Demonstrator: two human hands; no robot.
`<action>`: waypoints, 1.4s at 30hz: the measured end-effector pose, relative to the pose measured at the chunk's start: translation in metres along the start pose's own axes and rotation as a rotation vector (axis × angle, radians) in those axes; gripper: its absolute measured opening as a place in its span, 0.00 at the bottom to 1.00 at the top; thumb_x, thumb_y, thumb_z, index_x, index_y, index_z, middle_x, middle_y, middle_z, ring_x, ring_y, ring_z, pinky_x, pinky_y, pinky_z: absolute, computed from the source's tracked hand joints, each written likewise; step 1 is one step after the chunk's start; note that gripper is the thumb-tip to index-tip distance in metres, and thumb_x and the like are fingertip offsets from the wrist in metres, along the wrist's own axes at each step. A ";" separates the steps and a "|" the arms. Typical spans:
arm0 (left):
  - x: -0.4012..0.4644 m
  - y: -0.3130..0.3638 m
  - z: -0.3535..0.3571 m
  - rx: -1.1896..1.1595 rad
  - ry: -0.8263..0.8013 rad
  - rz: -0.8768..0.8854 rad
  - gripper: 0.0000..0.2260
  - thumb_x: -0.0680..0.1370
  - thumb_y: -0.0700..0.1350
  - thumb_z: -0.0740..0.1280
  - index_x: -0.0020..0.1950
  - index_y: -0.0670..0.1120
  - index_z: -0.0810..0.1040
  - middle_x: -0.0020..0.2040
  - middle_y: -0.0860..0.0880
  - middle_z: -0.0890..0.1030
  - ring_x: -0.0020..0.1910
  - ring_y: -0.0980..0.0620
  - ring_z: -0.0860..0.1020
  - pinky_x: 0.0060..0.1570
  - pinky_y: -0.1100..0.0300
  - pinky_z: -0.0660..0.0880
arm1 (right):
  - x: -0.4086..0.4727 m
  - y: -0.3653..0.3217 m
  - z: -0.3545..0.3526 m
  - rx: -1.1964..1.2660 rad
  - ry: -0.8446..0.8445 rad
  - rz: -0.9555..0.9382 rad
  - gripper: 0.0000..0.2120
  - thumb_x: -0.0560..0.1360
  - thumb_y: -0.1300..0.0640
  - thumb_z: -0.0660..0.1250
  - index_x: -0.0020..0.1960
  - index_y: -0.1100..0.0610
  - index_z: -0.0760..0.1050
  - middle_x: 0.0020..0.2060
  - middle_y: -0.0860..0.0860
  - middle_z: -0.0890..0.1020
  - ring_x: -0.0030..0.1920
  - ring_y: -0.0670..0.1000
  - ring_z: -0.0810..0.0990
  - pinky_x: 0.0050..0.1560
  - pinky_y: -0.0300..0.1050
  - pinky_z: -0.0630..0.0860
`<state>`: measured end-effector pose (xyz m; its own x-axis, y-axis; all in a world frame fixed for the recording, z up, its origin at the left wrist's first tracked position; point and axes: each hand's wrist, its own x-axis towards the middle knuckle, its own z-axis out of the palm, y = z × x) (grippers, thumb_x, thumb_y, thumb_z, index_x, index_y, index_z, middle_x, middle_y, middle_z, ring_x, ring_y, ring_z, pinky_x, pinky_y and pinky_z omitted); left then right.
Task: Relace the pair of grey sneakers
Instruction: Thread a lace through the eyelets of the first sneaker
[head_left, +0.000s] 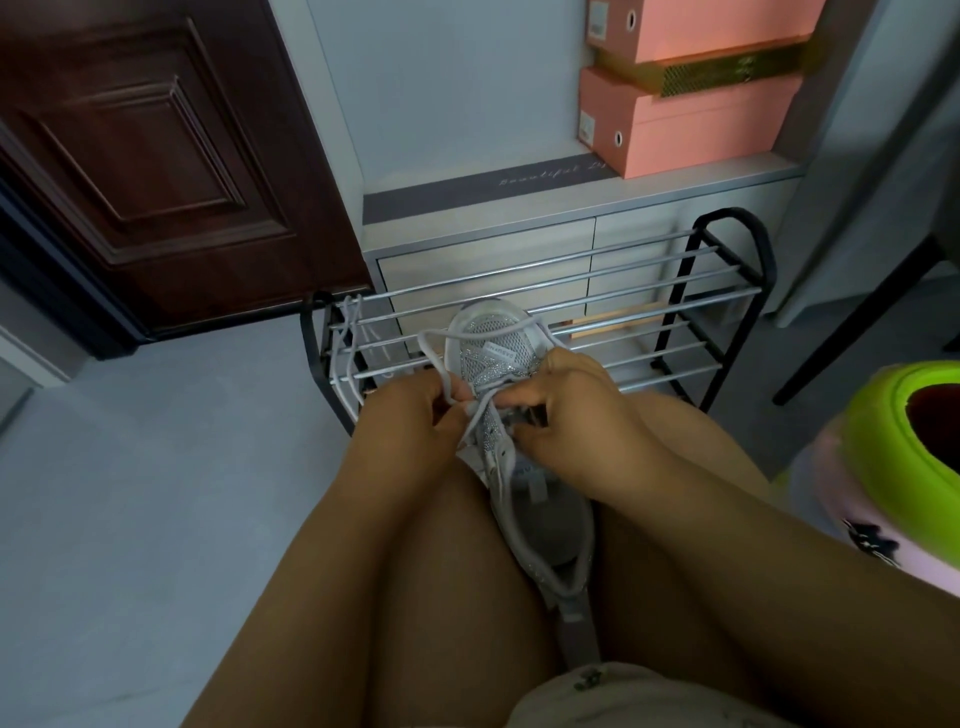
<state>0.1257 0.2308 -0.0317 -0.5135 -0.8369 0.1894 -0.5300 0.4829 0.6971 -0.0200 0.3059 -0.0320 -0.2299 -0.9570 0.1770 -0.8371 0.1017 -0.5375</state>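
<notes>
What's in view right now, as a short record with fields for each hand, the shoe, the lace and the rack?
left hand: pinches the lace, fingers curled
right hand: grips the sneaker's far side by the eyelets
sneaker: grey, lying between the person's knees, toe toward the rack
lace: pale, only partly threaded, a loose loop rising beside the toe
spare lace: draped over the rack's left end
shoe rack: metal bars, black frame

One wide-angle camera sits on my head, facing forward and steeply down, close over my lap. My knees fill the bottom of the frame, the shoe rack (545, 317) crosses the middle, the door (156, 156) upper left.
</notes>
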 end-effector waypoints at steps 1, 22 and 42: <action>0.000 0.000 0.000 0.013 0.001 0.004 0.06 0.76 0.42 0.69 0.41 0.51 0.78 0.32 0.57 0.78 0.34 0.67 0.77 0.33 0.77 0.69 | 0.001 -0.001 0.001 -0.007 0.007 -0.009 0.14 0.70 0.57 0.71 0.54 0.46 0.82 0.44 0.50 0.67 0.55 0.56 0.71 0.53 0.43 0.70; -0.006 0.002 0.004 -0.226 -0.141 -0.137 0.04 0.74 0.49 0.71 0.42 0.49 0.82 0.36 0.52 0.82 0.34 0.62 0.79 0.31 0.75 0.71 | 0.012 -0.011 -0.032 -0.272 -0.204 -0.137 0.05 0.72 0.57 0.67 0.46 0.49 0.80 0.47 0.46 0.73 0.56 0.49 0.72 0.51 0.37 0.65; -0.006 -0.004 0.000 -0.415 -0.208 -0.227 0.09 0.63 0.38 0.68 0.42 0.45 0.79 0.36 0.49 0.82 0.37 0.53 0.80 0.40 0.59 0.78 | -0.028 0.037 -0.105 0.003 -0.752 -0.054 0.06 0.67 0.46 0.74 0.43 0.43 0.80 0.41 0.44 0.81 0.41 0.40 0.78 0.45 0.36 0.74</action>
<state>0.1308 0.2340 -0.0351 -0.5624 -0.8194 -0.1112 -0.3530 0.1163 0.9284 -0.0962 0.3646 0.0298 0.2135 -0.8883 -0.4066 -0.8358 0.0494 -0.5467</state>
